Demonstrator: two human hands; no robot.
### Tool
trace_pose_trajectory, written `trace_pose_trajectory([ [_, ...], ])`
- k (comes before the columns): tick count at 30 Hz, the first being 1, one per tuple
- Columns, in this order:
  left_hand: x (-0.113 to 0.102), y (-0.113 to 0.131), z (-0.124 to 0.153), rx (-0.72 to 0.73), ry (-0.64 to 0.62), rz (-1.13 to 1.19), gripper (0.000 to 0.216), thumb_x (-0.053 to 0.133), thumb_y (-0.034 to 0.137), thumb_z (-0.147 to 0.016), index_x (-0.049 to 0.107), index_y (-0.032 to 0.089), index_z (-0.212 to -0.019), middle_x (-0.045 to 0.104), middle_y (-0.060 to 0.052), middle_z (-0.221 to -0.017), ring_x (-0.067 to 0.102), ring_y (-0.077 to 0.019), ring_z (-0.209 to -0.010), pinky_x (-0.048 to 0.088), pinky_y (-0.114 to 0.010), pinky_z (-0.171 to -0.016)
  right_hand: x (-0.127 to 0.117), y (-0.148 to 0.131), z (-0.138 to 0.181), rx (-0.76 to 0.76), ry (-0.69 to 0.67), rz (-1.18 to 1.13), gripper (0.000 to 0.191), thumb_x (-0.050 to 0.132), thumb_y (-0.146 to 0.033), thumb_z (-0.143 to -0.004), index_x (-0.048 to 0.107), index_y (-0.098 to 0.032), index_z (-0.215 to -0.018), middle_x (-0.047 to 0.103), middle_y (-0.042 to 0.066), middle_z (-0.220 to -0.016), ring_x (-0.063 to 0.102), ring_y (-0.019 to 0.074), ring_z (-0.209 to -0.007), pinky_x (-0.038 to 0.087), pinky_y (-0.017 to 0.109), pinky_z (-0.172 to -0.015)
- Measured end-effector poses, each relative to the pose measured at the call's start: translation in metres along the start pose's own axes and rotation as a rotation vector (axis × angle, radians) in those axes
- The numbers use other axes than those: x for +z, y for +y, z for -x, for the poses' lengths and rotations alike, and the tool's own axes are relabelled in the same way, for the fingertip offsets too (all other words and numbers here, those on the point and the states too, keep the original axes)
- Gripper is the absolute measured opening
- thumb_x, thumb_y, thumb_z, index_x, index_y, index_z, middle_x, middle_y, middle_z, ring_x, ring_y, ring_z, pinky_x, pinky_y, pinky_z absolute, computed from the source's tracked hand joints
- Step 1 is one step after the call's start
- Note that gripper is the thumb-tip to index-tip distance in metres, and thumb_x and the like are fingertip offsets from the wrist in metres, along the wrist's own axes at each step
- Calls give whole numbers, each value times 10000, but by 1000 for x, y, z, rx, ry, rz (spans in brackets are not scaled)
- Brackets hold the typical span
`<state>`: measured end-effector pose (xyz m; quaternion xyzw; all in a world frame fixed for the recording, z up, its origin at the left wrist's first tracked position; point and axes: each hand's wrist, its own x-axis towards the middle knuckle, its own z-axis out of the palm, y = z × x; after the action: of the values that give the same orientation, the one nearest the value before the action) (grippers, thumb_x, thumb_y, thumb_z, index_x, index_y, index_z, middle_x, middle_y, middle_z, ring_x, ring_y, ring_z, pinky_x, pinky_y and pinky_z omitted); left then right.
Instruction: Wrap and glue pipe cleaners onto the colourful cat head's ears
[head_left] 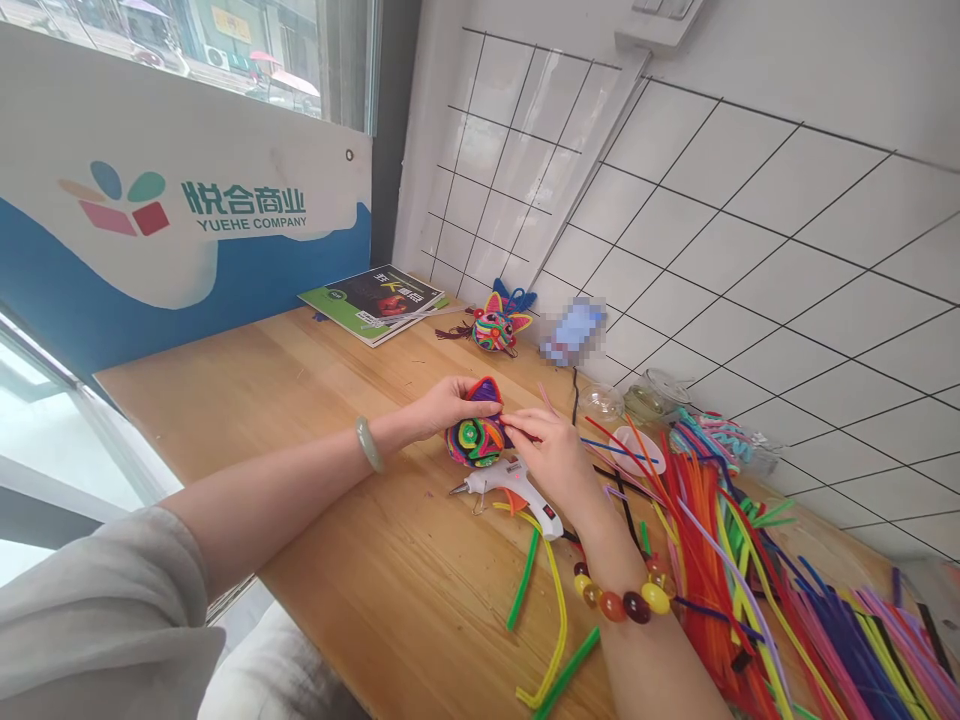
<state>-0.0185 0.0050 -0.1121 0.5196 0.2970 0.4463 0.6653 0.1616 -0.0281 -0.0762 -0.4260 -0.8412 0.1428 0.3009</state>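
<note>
My left hand (pixel 454 405) grips a round, multicoloured pipe-cleaner animal head (pixel 474 440) by its purple ear with a red edge. Coiled green and black rounds show on its side. At the ear's right side my right hand (pixel 551 455) is closed in a pinch, fingertips close to the left thumb; what lies between them is too small to make out. Just below the head, a white hot glue gun (pixel 517 495) lies on the wooden table (pixel 375 570), its nozzle to the left. Yellow (pixel 559 610) and green pipe cleaners (pixel 523 580) lie in front of it.
A finished-looking pipe-cleaner animal head (pixel 495 325) stands near the gridded wall, beside a blurred-out phone (pixel 574 332). Booklets (pixel 375 300) lie at the far left. Clear plastic containers (pixel 652 398) sit at the back; bundled pipe cleaners (pixel 705 540) cover the right side.
</note>
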Motion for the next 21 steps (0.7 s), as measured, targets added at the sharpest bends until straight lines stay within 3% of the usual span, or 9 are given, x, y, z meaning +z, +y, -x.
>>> trace_pose_trajectory([
  [9, 1, 1, 0, 28, -32, -34, 296, 705, 364, -654, 614, 99, -749, 675, -22, -682, 600, -107, -573, 481, -213, -565, -6, -1, -1, -1, -20, 65, 237, 509, -193, -804, 670, -219, -976, 651, 47, -980, 595, 184, -917, 477, 327, -821],
  [13, -1, -1, -1, 5, -45, -31, 318, 690, 378, -671, 626, 105, -822, 694, -49, -766, 632, -135, -629, 507, -252, -623, -27, 1, 0, 25, 113, 129, 254, 550, -231, -780, 650, -224, -1013, 620, 60, -1072, 539, 214, -1045, 407, 389, -931],
  [17, -3, -2, -2, -6, -21, -30, 325, 684, 372, -682, 627, 107, -862, 696, -61, -786, 642, -145, -649, 512, -251, -620, -45, -4, 3, 73, 188, 109, 216, 550, -245, -778, 661, -228, -963, 634, 48, -1032, 560, 198, -999, 429, 357, -881],
  [21, -2, 0, -1, -11, 12, -22, 286, 686, 352, -687, 627, 107, -821, 690, -44, -727, 627, -122, -591, 504, -223, -575, -45, -8, 5, 193, 53, 103, 148, 564, -249, -752, 680, -223, -840, 672, 35, -905, 608, 188, -840, 464, 324, -757],
])
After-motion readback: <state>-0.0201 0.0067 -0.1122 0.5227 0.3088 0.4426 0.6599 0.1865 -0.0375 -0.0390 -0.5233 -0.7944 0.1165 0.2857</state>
